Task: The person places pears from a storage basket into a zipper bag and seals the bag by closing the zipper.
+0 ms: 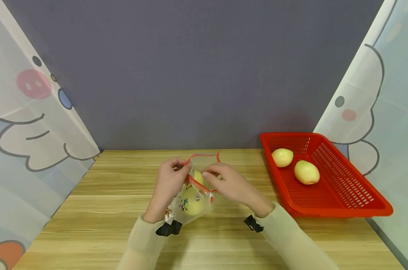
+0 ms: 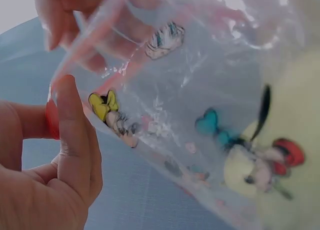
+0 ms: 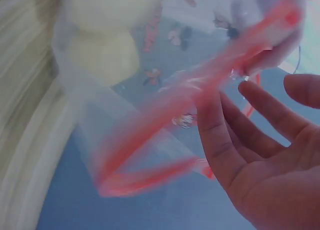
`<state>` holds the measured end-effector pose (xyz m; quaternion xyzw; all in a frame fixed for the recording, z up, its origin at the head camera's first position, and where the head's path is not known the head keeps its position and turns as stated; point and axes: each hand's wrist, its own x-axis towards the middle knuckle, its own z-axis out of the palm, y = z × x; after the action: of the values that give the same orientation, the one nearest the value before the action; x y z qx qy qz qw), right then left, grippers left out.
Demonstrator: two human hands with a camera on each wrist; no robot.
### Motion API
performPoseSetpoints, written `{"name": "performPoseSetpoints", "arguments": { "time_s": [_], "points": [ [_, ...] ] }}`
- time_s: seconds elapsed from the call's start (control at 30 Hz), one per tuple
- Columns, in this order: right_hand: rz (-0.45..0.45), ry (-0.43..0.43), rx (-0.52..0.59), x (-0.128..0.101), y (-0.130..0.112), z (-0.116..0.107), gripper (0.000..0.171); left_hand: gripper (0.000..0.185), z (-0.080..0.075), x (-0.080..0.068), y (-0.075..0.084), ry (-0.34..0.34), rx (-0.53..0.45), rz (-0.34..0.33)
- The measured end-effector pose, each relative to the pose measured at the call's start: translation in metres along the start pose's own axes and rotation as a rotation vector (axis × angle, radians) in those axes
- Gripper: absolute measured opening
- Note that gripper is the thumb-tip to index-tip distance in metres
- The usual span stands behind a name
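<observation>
Both hands, left [image 1: 168,183] and right [image 1: 232,185], are pinching the bag's [image 1: 193,195] red zip at frame centre, with a pear [image 1: 192,200] sitting inside.

bag [image 1: 193,195]: clear, red strip, cartoon prints
pears [image 1: 294,165]: pale yellow
basket [image 1: 345,195]: red
table [image 1: 99,210]: light wood grain
wall [image 1: 190,75]: grey-blue

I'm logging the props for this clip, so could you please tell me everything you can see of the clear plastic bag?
The clear plastic bag is thin, see-through film printed with small cartoon figures, with a red zip strip along its mouth. The mouth is open. Inside show pale yellow fruits, apparently two. The bag sits at the middle of the wooden table, mouth upward. The left hand pinches the red strip at one end; the right hand touches the strip on the other side.
</observation>
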<state>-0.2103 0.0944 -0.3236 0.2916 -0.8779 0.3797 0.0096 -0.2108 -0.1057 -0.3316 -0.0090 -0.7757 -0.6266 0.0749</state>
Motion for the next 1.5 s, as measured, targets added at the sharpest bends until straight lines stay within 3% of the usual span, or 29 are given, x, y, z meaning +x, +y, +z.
{"name": "performPoseSetpoints", "arguments": {
  "time_s": [0.33,0.63,0.77,0.97,1.5],
  "points": [
    [-0.075,-0.082,-0.097,-0.002,-0.011,-0.023,0.034,0.014,0.001,0.002,0.001,-0.005,0.023,0.006],
    [0.035,-0.18,-0.281,-0.007,-0.018,-0.044,0.052,0.011,0.002,0.001,-0.001,0.009,0.048,0.003],
    [0.029,-0.154,-0.389,-0.01,-0.017,-0.052,0.056,0.011,0.002,0.001,0.0,0.006,0.057,0.013],
    [-0.027,-0.103,-0.638,-0.017,-0.008,-0.056,0.066,0.011,0.002,0.001,0.0,-0.002,0.053,0.01],
    [0.101,-0.072,-0.713,-0.021,0.03,-0.076,0.085,0.012,0.007,0.0,-0.001,-0.016,0.032,0.024]
  ]
}}
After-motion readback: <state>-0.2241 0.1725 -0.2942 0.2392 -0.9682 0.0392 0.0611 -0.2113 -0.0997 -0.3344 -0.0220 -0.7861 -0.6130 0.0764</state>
